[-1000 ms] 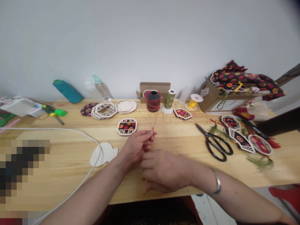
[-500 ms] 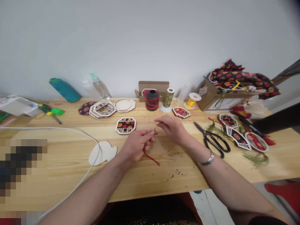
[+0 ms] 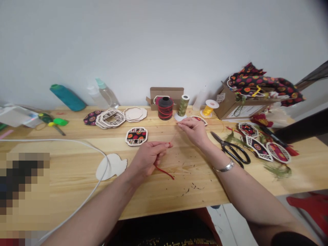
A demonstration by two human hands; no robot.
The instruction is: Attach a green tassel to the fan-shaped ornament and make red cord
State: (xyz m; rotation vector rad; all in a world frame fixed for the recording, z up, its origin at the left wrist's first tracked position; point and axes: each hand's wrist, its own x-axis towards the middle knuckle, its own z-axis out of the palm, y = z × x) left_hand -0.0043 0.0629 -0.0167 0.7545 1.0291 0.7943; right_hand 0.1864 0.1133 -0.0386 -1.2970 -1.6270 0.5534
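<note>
My left hand [image 3: 151, 155] is closed around a red cord [image 3: 165, 172], whose loose end hangs below the fingers over the wooden table. At its fingertips a bit of red shows. My right hand [image 3: 193, 131] pinches a thin thread [image 3: 175, 136] that runs down to the left fingertips. Just behind my left hand lies an octagonal ornament [image 3: 136, 136] with patterned cloth in a cut-out frame. Black-handled scissors [image 3: 230, 149] rest to the right of my right hand.
Along the back stand a dark red spool [image 3: 165, 108], a green spool [image 3: 183, 106], a yellow spool [image 3: 209, 108] and bottles [image 3: 106, 94]. A cardboard box [image 3: 241, 106] with cloth is at right, near ornaments [image 3: 258, 148]. A white cable [image 3: 89, 147] crosses the left.
My right hand has moved up and away from my left hand, and the thread between them now shows. My left hand keeps its grip in about the same place.
</note>
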